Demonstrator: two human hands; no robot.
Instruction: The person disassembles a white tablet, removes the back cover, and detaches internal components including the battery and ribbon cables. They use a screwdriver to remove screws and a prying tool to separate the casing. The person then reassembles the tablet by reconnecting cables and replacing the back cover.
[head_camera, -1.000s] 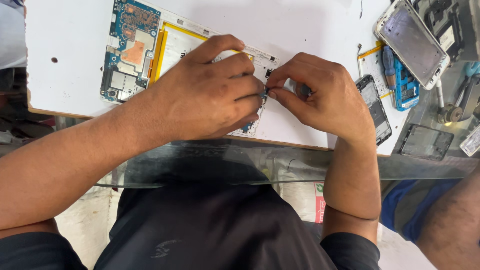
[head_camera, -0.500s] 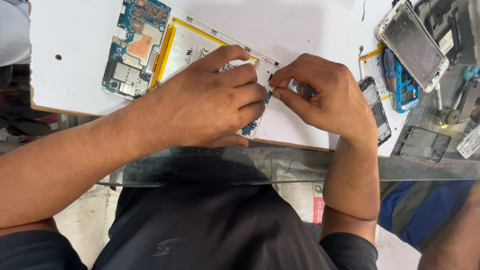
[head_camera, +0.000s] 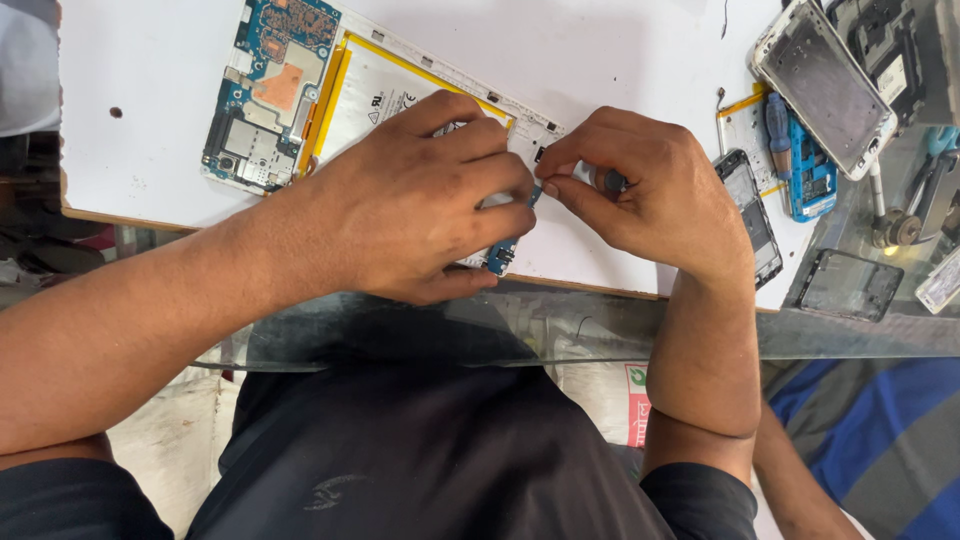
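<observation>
A white work board (head_camera: 620, 60) fills the upper part of the view, its wooden front edge running just above a glass ledge (head_camera: 600, 335) that crosses in front of the person's dark shirt. On the board lies an opened tablet (head_camera: 370, 90), back cover off, tilted so that its blue circuit board (head_camera: 270, 90) sits at the upper left and its wide white battery (head_camera: 385, 95), edged in yellow, stretches toward the centre. The left hand (head_camera: 420, 205) lies palm down over the tablet's lower right end, fingers curled and pressed close together, thumb along the near edge, holding the device flat against the board. The right hand (head_camera: 640, 195) meets it just beside the fingertips; its thumb and forefinger are pinched on a small dark tool (head_camera: 608, 181), whose rounded grey end shows between the knuckles, while the other fingers are folded in. The tool's tip is hidden where the two hands touch. To the right, well apart from the tablet, rest a silver phone frame (head_camera: 825, 85), a blue opened phone (head_camera: 805, 170) with a screwdriver lying on it, a small dark phone (head_camera: 750, 215) and a black panel (head_camera: 850, 285) on the glass.
</observation>
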